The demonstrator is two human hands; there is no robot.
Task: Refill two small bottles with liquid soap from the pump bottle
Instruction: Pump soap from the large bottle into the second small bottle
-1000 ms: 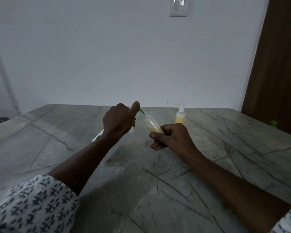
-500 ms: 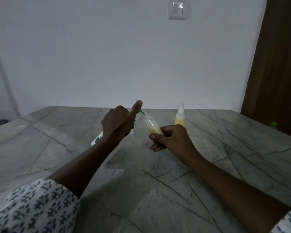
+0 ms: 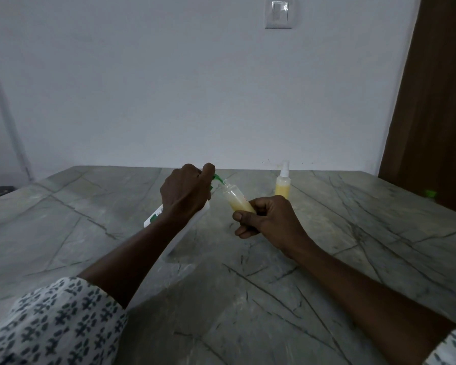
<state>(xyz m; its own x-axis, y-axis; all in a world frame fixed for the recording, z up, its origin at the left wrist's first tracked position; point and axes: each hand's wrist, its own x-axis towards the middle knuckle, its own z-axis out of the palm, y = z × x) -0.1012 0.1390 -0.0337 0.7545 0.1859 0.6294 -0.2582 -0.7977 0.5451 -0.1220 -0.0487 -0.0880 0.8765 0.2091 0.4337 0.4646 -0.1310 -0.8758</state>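
- Left hand (image 3: 186,192) is closing around the pump bottle (image 3: 181,230), thumb sitting on the pump head; the bottle is leaning away from the person, base on the table (image 3: 90,233), long axis running up toward the green spout (image 3: 218,178).
- Spout is pointing right and down, tip touching the mouth of the small bottle (image 3: 236,198).
- Right hand (image 3: 267,219) is gripping the small bottle's lower half; it is tilting up-left, mouth toward the spout, off the table.
- Yellowish soap is filling its lower part; how full is hard to tell, fingers are covering the bottom.
- Second bottle (image 3: 283,184), capped with a sprayer, is standing upright just behind the right hand, partly filled with yellow.
- Judging handling: small bottle is looking light, thin plastic, likely squeezable and slippery if soap is dripping; holding it low round the body is leaving the mouth clear. Pump bottle is stiffer and heavier, best held at the neck.
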